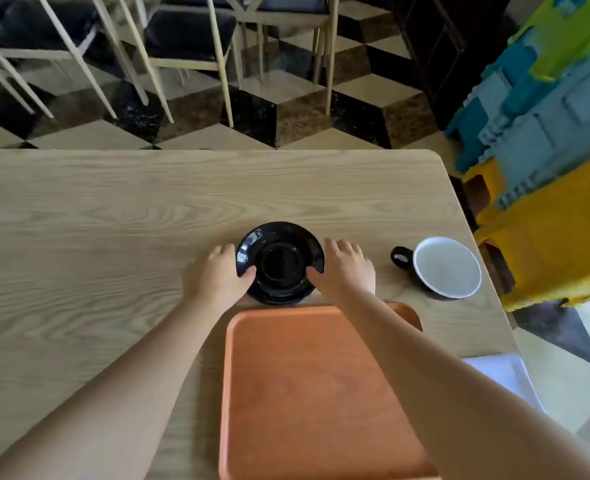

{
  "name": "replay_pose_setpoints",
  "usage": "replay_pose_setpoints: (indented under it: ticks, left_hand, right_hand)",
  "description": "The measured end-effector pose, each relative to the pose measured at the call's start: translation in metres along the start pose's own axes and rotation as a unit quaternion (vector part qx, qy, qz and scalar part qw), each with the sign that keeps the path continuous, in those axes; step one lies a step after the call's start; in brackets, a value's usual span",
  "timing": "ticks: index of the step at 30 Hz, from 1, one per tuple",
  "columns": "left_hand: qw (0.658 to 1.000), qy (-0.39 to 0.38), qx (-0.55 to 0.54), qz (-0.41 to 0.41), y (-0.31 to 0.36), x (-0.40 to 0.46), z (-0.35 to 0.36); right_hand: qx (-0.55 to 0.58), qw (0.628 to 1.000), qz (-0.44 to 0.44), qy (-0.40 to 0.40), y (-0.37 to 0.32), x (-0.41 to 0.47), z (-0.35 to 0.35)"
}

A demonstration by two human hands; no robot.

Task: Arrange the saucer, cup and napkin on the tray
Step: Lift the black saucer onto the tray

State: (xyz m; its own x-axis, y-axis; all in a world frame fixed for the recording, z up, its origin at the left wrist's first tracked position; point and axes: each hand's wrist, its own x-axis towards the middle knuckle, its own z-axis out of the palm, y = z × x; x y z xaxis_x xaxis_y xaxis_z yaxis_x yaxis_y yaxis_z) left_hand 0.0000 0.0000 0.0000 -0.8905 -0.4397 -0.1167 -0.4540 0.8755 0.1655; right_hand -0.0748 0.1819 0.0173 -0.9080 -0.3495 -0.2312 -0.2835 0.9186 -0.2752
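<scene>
A glossy black saucer (pixel 279 251) lies on the wooden table just beyond the far edge of the orange tray (pixel 307 386). My left hand (pixel 215 275) grips its left rim and my right hand (pixel 347 270) grips its right rim, thumbs resting on top. A black cup (pixel 446 266) with a white inside and a handle pointing left stands to the right of the saucer. The white napkin (pixel 505 374) lies at the table's right edge, partly hidden behind my right forearm. The tray holds nothing.
The table (pixel 113 220) ends in a rounded corner at the far right. Pale wooden chairs (pixel 189 39) stand beyond it on a chequered floor. Stacked blue, green and yellow plastic pieces (pixel 546 168) sit close to the right edge.
</scene>
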Motion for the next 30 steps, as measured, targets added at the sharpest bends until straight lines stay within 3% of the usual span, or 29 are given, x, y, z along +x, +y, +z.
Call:
replay_pose_setpoints:
  ticks: [8,13,20,26,30]
  left_hand:
    - [0.998,0.021,-0.065,-0.013,-0.003,0.010,0.018]
    - [0.984,-0.014,-0.172,-0.034,0.000,0.008,0.015]
    - [0.901,-0.082,-0.412,-0.108,-0.013,0.001,0.009]
    - [0.829,-0.105,-0.533,-0.131,-0.019,-0.049,-0.023]
    - [0.827,-0.090,-0.534,-0.154,-0.021,-0.093,-0.018]
  right_hand:
    - [0.003,1.000,0.013,-0.021,0.003,0.018,0.017]
    - [0.094,0.993,0.043,-0.055,0.003,0.019,0.019]
    - [0.238,0.968,0.066,-0.044,0.001,0.017,0.011]
    - [0.326,0.945,0.026,-0.002,0.008,-0.022,-0.001]
    - [0.392,0.919,0.035,-0.024,0.021,-0.071,0.009]
